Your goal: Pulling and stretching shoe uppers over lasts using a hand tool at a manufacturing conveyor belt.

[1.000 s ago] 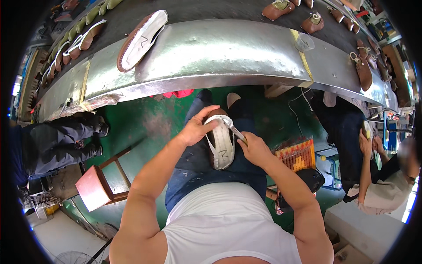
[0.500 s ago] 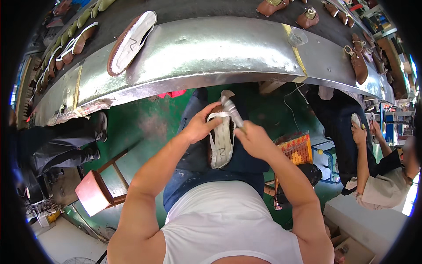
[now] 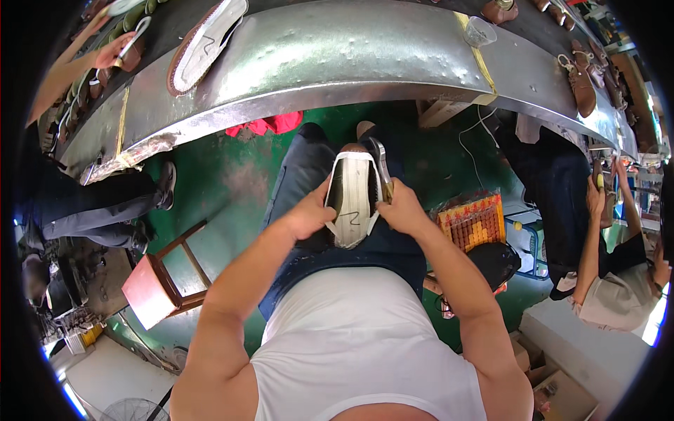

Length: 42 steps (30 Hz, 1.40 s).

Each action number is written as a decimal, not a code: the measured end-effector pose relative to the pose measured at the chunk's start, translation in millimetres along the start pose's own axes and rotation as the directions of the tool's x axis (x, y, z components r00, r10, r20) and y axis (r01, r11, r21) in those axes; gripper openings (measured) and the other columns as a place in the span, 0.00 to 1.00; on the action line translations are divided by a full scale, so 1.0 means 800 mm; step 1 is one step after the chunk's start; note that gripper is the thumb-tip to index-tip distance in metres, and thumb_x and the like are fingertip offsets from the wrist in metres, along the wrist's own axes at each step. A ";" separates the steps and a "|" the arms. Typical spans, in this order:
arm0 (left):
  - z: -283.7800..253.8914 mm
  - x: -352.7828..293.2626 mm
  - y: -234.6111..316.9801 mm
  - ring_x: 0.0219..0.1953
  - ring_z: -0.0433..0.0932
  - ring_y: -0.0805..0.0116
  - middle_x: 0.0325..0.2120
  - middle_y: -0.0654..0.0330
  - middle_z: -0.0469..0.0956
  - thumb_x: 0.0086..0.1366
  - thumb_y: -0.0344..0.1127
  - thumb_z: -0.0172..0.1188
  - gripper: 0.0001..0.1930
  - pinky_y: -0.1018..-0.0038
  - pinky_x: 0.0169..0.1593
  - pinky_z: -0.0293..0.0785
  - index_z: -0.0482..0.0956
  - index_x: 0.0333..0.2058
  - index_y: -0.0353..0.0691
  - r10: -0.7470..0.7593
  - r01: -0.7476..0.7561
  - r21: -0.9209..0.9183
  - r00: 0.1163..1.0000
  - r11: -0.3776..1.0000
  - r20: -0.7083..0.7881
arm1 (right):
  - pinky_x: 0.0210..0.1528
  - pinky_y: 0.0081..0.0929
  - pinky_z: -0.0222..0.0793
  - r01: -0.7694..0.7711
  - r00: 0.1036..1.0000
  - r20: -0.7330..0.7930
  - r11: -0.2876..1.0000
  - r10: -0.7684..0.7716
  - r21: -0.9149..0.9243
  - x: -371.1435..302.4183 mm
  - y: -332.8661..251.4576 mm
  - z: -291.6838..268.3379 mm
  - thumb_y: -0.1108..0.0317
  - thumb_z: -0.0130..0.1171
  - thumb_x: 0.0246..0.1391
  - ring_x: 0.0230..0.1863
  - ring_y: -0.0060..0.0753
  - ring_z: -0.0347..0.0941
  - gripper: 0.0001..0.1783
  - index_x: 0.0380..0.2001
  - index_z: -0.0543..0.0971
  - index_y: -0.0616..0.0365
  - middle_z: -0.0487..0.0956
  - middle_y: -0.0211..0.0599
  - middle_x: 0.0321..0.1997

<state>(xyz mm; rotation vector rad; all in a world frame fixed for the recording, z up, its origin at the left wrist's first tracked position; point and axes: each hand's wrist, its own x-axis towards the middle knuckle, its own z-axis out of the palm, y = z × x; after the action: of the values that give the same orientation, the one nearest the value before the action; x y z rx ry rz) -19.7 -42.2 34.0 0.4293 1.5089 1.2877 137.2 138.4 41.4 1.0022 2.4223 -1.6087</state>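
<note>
A shoe upper [image 3: 354, 198] with its pale, marked underside facing up rests over my lap between both hands. Its brown toe end points toward the bench. My left hand [image 3: 311, 212] grips the left edge of the shoe, with the thumb pressed near its rim. My right hand [image 3: 406, 208] is closed around a metal-headed hammer [image 3: 383, 165], which stands alongside the right edge of the shoe with its head up by the toe. The right thumb also meets the shoe's edge; its other fingers are partly hidden.
A metal-edged bench [image 3: 337, 52] curves ahead, bearing another shoe [image 3: 205, 48] and a clear plastic cup [image 3: 480, 32]. A stool [image 3: 151, 291] stands left, a beaded seat cover [image 3: 474, 226] right. Co-workers' hands [image 3: 116, 50] work at far left and right; red cloth [image 3: 270, 124] lies under the bench.
My left hand has slid from the toe down to the shoe's left side. The hammer has swung from across the toe to beside the right edge. A co-worker's hands have appeared upper left.
</note>
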 end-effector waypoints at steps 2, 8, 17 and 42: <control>-0.013 0.000 0.020 0.62 0.68 0.63 0.58 0.53 0.70 0.49 0.13 0.44 0.45 0.71 0.62 0.65 0.51 0.70 0.43 -0.194 0.316 -0.314 0.911 0.895 0.364 | 0.49 0.45 0.71 -0.029 0.995 0.091 0.993 0.039 -0.111 0.002 -0.011 -0.020 0.69 0.63 0.46 0.48 0.64 0.75 0.21 0.41 0.72 0.70 0.78 0.64 0.40; 0.027 -0.026 -0.028 0.67 0.61 0.55 0.65 0.45 0.60 0.49 0.32 0.68 0.56 0.71 0.68 0.56 0.40 0.71 0.36 0.048 -0.057 0.277 0.998 0.959 0.040 | 0.48 0.48 0.70 -0.075 0.988 0.110 0.955 0.110 -0.286 -0.062 -0.037 -0.077 0.61 0.59 0.56 0.47 0.63 0.75 0.19 0.43 0.74 0.67 0.79 0.61 0.42; 0.047 -0.032 -0.043 0.73 0.45 0.60 0.71 0.45 0.45 0.65 0.40 0.57 0.47 0.72 0.72 0.42 0.35 0.70 0.30 0.095 -0.083 -0.149 0.993 0.985 0.073 | 0.44 0.41 0.74 0.521 0.851 0.448 0.557 -0.275 -0.647 -0.062 -0.077 -0.064 0.74 0.56 0.51 0.39 0.52 0.79 0.14 0.41 0.76 0.69 0.79 0.53 0.34; 0.063 0.004 -0.067 0.63 0.68 0.47 0.61 0.40 0.67 0.77 0.48 0.33 0.30 0.67 0.64 0.62 0.60 0.65 0.29 0.167 -0.052 0.259 0.881 0.964 -0.444 | 0.44 0.43 0.74 0.437 0.879 0.436 0.693 -0.193 -0.573 -0.049 -0.045 -0.056 0.65 0.60 0.54 0.39 0.53 0.77 0.12 0.37 0.74 0.62 0.78 0.48 0.35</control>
<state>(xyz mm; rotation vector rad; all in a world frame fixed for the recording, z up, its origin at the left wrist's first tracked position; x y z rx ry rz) 40.9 -33.6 -7.1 0.3819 2.0858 1.3632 161.4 148.7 106.2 0.1540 2.6585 -0.7273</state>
